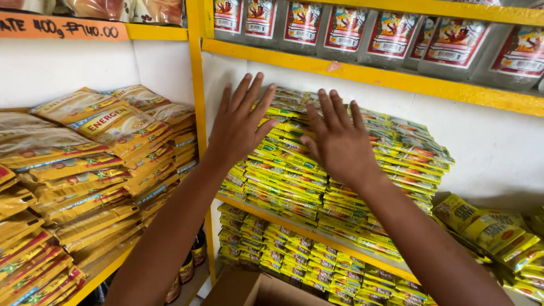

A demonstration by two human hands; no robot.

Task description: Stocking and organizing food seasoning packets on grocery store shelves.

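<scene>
Both of my hands are stretched toward a yellow shelf. My left hand (238, 122) is flat with its fingers spread, pressing on the left side of a tall pile of small yellow and green sachets (294, 181). My right hand (337, 141), fingers also apart, rests on the top middle of the same pile. Neither hand grips anything. The sachets lie in slanting stacks on the middle shelf board (317, 238), and my arms hide part of the pile.
More yellow-green sachets (294, 255) fill the shelf below. Gold packets (85, 170) are stacked on the left shelf unit. Clear bottles with red labels (391, 34) line the top shelf. Loose yellow packs (493, 232) lie at right. A cardboard box (255, 289) sits below, dark jars (192, 260) beside it.
</scene>
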